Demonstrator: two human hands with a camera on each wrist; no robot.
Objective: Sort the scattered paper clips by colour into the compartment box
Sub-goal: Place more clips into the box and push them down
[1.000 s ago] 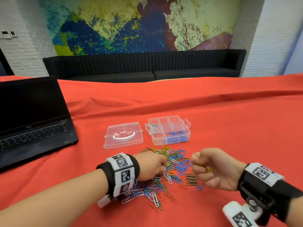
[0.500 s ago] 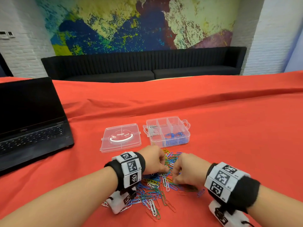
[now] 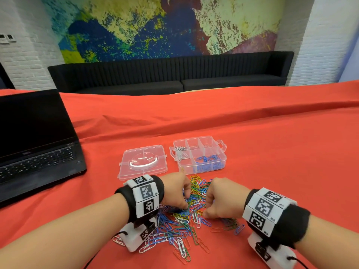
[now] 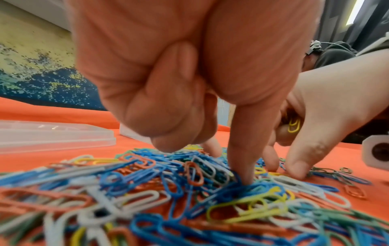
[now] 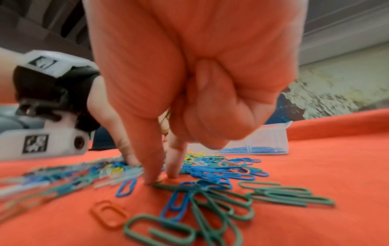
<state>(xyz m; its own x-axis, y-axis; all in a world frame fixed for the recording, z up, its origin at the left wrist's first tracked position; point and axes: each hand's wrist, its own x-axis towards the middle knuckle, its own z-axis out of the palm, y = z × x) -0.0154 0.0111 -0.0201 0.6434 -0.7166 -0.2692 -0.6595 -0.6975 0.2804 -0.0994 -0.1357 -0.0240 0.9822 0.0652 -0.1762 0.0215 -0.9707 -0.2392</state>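
Note:
A heap of mixed-colour paper clips (image 3: 186, 226) lies on the red cloth in front of the clear compartment box (image 3: 206, 168). The box holds blue clips (image 3: 208, 160) at its front right and silver clips (image 3: 180, 152) at its left. My left hand (image 3: 184, 203) has thumb and forefinger down in the heap (image 4: 147, 191), the other fingers curled; a grip on any clip is hidden. My right hand (image 3: 206, 213) keeps yellow clips (image 4: 293, 127) in its curled fingers. Its thumb and forefinger (image 5: 163, 178) touch the cloth beside green clips (image 5: 210, 199).
The box's clear lid (image 3: 142, 162) lies flat to the left of the box. An open black laptop (image 3: 37, 152) sits at the far left of the table. Red cloth (image 3: 281, 171) stretches bare to the right and behind the box.
My right hand came down and leftward from a raised fist at the heap's right side onto the clips, close to the left hand. The left hand stayed in the heap.

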